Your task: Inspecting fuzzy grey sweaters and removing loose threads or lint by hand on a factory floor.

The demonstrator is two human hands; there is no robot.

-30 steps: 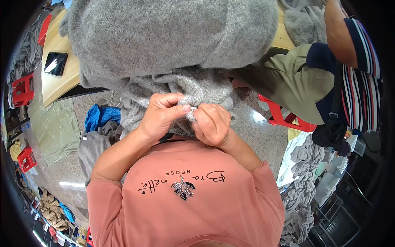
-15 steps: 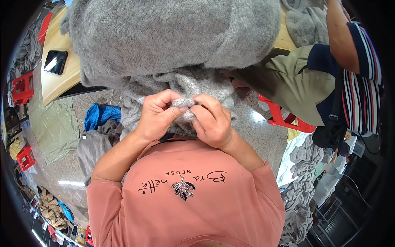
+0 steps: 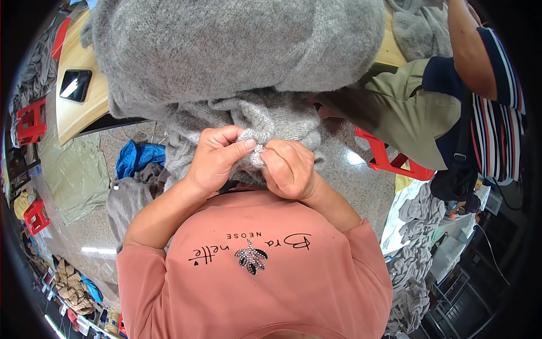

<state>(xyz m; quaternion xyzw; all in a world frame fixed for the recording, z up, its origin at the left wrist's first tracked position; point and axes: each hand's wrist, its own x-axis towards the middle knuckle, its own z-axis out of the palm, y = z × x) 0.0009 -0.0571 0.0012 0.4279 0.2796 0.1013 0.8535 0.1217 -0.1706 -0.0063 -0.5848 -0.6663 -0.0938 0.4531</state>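
Our left hand (image 3: 217,158) and right hand (image 3: 289,168) pinch together on a fold of the grey knit garment (image 3: 254,121), hanging off the wooden table (image 3: 73,110) | risk: overpulling could snag the yarn.

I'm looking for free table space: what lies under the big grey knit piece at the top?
The grey knit piece drapes over a wooden table, whose bare left end holds a phone. Whatever lies on the table beneath the knit is covered.

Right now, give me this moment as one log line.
left hand: pinching sweater edge | right hand: pinching same edge | sweater: hangs off table | phone: on table
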